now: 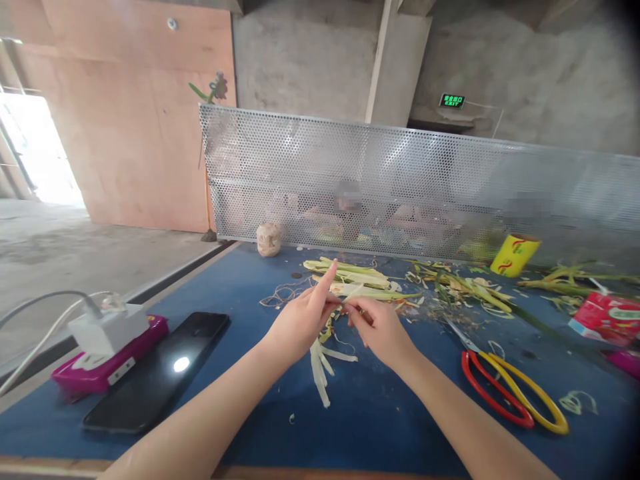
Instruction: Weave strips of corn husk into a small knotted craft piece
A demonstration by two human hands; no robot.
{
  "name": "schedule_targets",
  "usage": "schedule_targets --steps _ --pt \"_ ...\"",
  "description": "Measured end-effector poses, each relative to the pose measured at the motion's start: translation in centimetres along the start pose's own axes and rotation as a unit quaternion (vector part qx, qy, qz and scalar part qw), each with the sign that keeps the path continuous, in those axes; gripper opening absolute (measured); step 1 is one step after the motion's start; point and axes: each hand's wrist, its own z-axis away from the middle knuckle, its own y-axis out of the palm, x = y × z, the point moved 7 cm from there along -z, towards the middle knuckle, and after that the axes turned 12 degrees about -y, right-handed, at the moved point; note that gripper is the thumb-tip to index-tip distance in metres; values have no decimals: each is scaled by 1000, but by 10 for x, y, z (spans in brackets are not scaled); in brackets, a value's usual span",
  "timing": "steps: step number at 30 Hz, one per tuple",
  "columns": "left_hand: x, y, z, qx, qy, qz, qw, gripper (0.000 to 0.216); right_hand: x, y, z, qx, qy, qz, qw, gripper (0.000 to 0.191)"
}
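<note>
My left hand (306, 312) and my right hand (379, 328) almost meet over the middle of the table. Both pinch a thin husk strip between their fingertips, and the left index finger points up. The fingers hide most of the strip. Below them, pale husk strips (320, 373) fan out toward me; whether these hang from the fingers or lie on the table I cannot tell. Just beyond the hands lies a pile of pale green husk leaves (357, 272). A loop of brown thread (283, 293) rests to the left of the pile.
At right lie scissors (510, 390) with red and yellow handles, a yellow roll (515, 255) and a red packet (606, 318). A black phone (160, 370) and a magenta power strip (107, 373) with white charger occupy the left. A perforated metal screen (300, 153) borders the blue table (400, 433).
</note>
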Motion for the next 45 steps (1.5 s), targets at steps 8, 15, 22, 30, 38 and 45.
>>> schedule_targets --steps 8,15,22,30,38,45 --pt "10 0 -2 -7 -64 59 996 77 13 10 -1 51 -51 51 996 25" --pt "13 8 0 -18 -66 18 998 76 17 24 -4 39 -68 36 996 28" --pt "22 15 5 -26 -132 75 988 81 19 30 0 46 -108 52 992 24" --pt "15 16 6 -29 -112 65 991 74 20 27 2 57 -124 54 989 22" --pt "18 14 6 -18 -108 110 988 71 20 19 4 36 -104 24 994 17" --pt "19 13 3 -17 -104 171 980 62 8 15 5 -12 -66 -66 996 19"
